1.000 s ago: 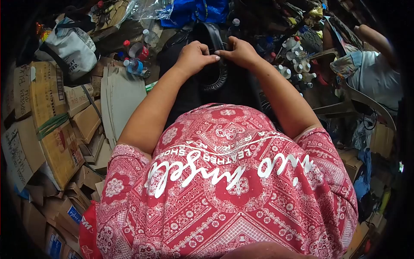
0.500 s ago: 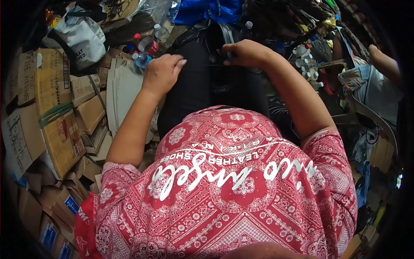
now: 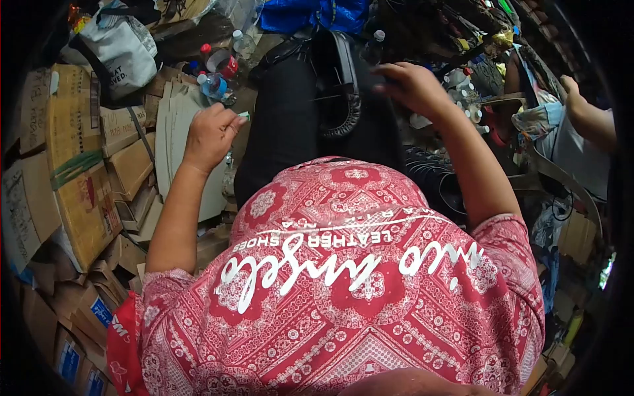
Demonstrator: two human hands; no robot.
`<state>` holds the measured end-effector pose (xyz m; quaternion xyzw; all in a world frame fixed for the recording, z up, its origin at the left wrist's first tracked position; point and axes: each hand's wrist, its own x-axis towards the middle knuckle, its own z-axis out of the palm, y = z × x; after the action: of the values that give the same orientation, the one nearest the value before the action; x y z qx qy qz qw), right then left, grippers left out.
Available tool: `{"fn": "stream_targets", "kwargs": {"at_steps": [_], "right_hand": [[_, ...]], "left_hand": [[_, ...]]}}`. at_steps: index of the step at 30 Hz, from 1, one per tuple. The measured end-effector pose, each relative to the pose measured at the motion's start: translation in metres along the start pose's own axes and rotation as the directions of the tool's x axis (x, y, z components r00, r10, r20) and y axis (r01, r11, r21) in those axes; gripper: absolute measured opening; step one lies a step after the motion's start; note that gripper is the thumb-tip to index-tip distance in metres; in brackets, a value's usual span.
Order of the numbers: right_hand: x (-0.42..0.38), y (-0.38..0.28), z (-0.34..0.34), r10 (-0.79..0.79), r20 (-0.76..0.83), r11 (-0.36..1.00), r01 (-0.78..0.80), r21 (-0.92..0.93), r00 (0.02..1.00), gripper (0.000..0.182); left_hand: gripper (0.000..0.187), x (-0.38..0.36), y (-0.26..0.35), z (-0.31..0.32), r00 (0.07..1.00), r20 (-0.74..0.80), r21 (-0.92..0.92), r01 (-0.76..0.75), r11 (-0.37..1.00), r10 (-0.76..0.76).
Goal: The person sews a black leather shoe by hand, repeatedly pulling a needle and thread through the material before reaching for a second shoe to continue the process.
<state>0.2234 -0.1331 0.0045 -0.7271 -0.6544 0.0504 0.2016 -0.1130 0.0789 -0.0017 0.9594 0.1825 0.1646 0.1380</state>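
Observation:
A black leather shoe [image 3: 349,72] lies lengthwise on my lap, between the thighs of my black trousers [image 3: 277,125]. My left hand [image 3: 212,135] is closed beside my left thigh. A small pale piece [image 3: 244,115], too small to name, sticks out between its thumb and fingers. To the right of the shoe, my right hand [image 3: 415,87] hovers over my right thigh. Its fingers are apart and point left, with nothing visible in them and a gap between them and the shoe.
Flattened cardboard boxes [image 3: 79,165] and pale sheets [image 3: 191,152] are stacked on my left. Plastic bottles [image 3: 214,86] stand ahead, near a blue bag [image 3: 314,14]. More small bottles [image 3: 465,99] lie at the right. Another person's arm [image 3: 588,115] shows at the right edge.
My left hand has moved left, away from my lap, and the pale piece now shows in it. My right hand has drawn right, away from the shoe, which is now more visible.

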Motion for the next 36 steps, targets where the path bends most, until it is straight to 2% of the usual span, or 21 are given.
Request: {"fn": "stream_targets", "kwargs": {"at_steps": [2,4,7,9,12,14,15,16,17,18,20,21,22,24,25,26,28,29,30,32,36], "right_hand": [[-0.022,0.015,-0.014,0.038,0.004,0.992,-0.038,-0.118,0.999,0.025],[-0.033,0.022,-0.025,0.157,0.080,0.953,-0.129,-0.275,0.984,0.024],[-0.041,0.031,-0.020,0.116,0.013,0.948,-0.106,-0.300,0.993,0.026],[-0.044,0.041,-0.018,0.160,0.037,0.940,-0.141,-0.312,0.986,0.028],[-0.051,0.050,-0.007,0.217,0.057,0.938,-0.192,-0.288,0.974,0.028],[-0.054,0.052,-0.003,0.238,0.053,0.943,-0.217,-0.251,0.970,0.028],[-0.054,0.041,-0.004,0.428,0.056,0.887,-0.431,0.166,0.902,0.027],[-0.055,0.035,-0.004,0.582,0.139,0.631,-0.553,0.543,0.801,0.031],[-0.058,0.052,0.001,0.526,0.154,0.639,-0.508,0.577,0.837,0.041],[-0.056,0.050,-0.003,0.529,0.157,0.635,-0.512,0.579,0.834,0.041],[-0.043,0.037,-0.013,0.355,0.228,0.898,-0.399,0.188,0.907,0.041],[-0.036,0.028,-0.008,0.269,0.161,0.945,-0.293,0.147,0.950,0.046],[-0.030,0.019,-0.005,0.269,0.158,0.945,-0.292,0.149,0.950,0.046],[-0.015,0.000,-0.005,0.225,0.163,0.889,-0.271,0.370,0.961,0.039],[-0.008,-0.009,-0.005,0.321,0.212,0.753,-0.385,0.534,0.923,0.030],[-0.004,-0.007,-0.001,0.323,0.210,0.752,-0.384,0.536,0.923,0.030],[0.005,0.003,0.010,0.250,0.230,0.786,-0.336,0.518,0.940,0.022],[0.006,0.006,0.020,0.227,0.170,0.728,-0.283,0.624,0.959,0.019],[0.009,0.004,0.020,0.224,0.165,0.728,-0.278,0.626,0.960,0.019],[0.012,-0.002,0.018,0.092,0.096,0.873,-0.127,0.470,0.991,0.017],[0.016,0.000,0.020,0.036,0.130,0.870,-0.095,0.484,0.991,0.015]], "left_hand": [[0.024,0.004,-0.005,0.004,1.000,-0.015,0.019,-0.019,1.000,0.019],[0.027,0.009,-0.012,0.009,0.994,-0.022,0.087,-0.104,0.991,0.107],[0.029,0.015,-0.022,0.014,0.987,-0.020,0.137,-0.156,0.978,0.160],[0.030,0.012,-0.027,0.017,0.984,-0.005,0.154,-0.177,0.972,0.180],[0.027,0.006,-0.036,0.027,0.990,0.057,0.200,-0.138,0.970,0.129],[0.021,0.002,-0.041,0.038,0.992,0.040,-0.102,0.122,0.987,-0.118],[0.017,0.008,-0.037,0.038,0.970,0.058,-0.216,0.244,0.946,-0.237],[0.017,0.014,-0.034,0.039,0.970,0.065,-0.215,0.244,0.946,-0.236],[0.020,0.022,-0.027,0.042,0.981,0.024,-0.279,0.190,0.941,-0.191],[0.025,0.034,-0.011,0.040,0.988,-0.020,-0.341,0.134,0.931,-0.150],[0.037,0.061,0.022,0.040,1.000,-0.008,-0.354,-0.023,0.935,0.022],[0.038,0.073,0.039,0.042,0.998,0.002,-0.379,-0.060,0.923,0.065],[0.040,0.083,0.055,0.046,0.994,0.011,-0.404,-0.094,0.910,0.107],[0.042,0.100,0.076,0.056,0.980,0.042,-0.409,-0.160,0.899,0.193],[0.036,0.104,0.082,0.060,0.976,0.079,-0.419,-0.152,0.895,0.202],[0.036,0.108,0.084,0.063,0.975,0.081,-0.417,-0.154,0.896,0.206],[0.028,0.113,0.085,0.067,0.964,0.178,-0.497,-0.084,0.864,0.197],[0.021,0.115,0.084,0.069,0.972,0.145,-0.571,-0.070,0.818,0.185],[0.021,0.115,0.084,0.070,0.972,0.144,-0.566,-0.073,0.821,0.186],[0.020,0.113,0.083,0.072,0.974,0.153,-0.647,-0.029,0.762,0.167],[0.019,0.110,0.081,0.075,0.975,0.143,-0.648,-0.039,0.761,0.171]]}}
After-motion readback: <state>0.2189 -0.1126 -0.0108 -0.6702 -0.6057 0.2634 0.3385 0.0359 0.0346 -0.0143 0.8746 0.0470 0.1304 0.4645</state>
